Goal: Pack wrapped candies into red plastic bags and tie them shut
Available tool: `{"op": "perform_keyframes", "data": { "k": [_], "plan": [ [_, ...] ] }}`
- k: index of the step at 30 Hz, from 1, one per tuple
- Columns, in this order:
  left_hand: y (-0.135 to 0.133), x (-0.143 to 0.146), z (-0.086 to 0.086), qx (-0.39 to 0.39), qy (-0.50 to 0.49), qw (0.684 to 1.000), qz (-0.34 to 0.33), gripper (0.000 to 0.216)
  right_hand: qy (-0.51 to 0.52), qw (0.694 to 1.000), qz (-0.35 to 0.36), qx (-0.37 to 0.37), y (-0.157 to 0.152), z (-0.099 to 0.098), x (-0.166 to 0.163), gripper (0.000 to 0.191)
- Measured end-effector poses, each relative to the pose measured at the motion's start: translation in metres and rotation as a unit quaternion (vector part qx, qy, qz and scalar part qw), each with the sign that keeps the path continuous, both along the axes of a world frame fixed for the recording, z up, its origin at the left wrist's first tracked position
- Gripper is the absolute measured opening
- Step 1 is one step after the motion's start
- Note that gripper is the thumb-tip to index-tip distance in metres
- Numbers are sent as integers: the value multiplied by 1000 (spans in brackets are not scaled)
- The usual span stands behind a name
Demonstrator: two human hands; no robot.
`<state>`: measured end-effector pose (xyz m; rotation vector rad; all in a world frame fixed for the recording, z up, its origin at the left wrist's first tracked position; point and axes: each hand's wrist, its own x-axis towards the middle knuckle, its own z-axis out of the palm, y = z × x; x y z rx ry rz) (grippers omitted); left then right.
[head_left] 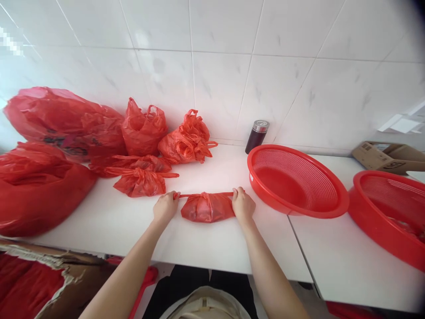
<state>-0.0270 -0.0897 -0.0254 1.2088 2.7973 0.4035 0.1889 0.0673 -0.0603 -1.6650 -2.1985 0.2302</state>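
Note:
A small red plastic bag [208, 209] lies on the white table in front of me, its top drawn together in the middle. My left hand [166, 206] is closed on one of its handles, stretched out to the left. On the other side my right hand [243, 204] grips the opposite handle, so both handles form a taut line across the bag. The contents show only as dim shapes through the plastic. Just beyond my left hand sits a similar knotted red bag [140, 183], with another small bag behind it.
Large red bags [43, 190] fill the table's left side, and fuller tied bags [187, 139] stand by the tiled wall. A dark thermos [257, 136] is behind a red colander [332, 212]. Further right are a second red basket [381, 221] and a cardboard box [375, 155].

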Motion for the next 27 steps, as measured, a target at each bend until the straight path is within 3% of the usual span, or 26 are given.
{"op": "perform_keyframes", "data": {
  "k": [4,7,10,13,16,19,21,25,27],
  "plan": [
    [20,22,27,44,20,998,-39,34,53,999,7,-11,1,-1,3,31],
    [45,48,37,40,0,987,-157,42,108,994,11,-25,2,-1,8,31],
    [64,59,38,-26,-68,965,-252,37,176,984,3,-32,2,0,14,32],
    [59,46,51,-70,-135,941,-303,23,230,972,-1,-41,2,2,19,36],
    [32,15,80,-85,-181,921,-335,23,250,966,10,-60,2,2,19,31],
    [-3,-29,107,-92,-187,924,-319,25,252,964,20,-79,2,3,16,25],
    [-23,-62,113,-91,-171,939,-285,25,256,963,24,-85,3,3,14,24],
    [-40,-107,102,-38,-59,988,-138,33,276,955,49,-102,-7,9,12,24],
    [-32,-110,97,3,-22,993,-119,37,289,946,94,-117,-20,18,17,25]
  ]
}}
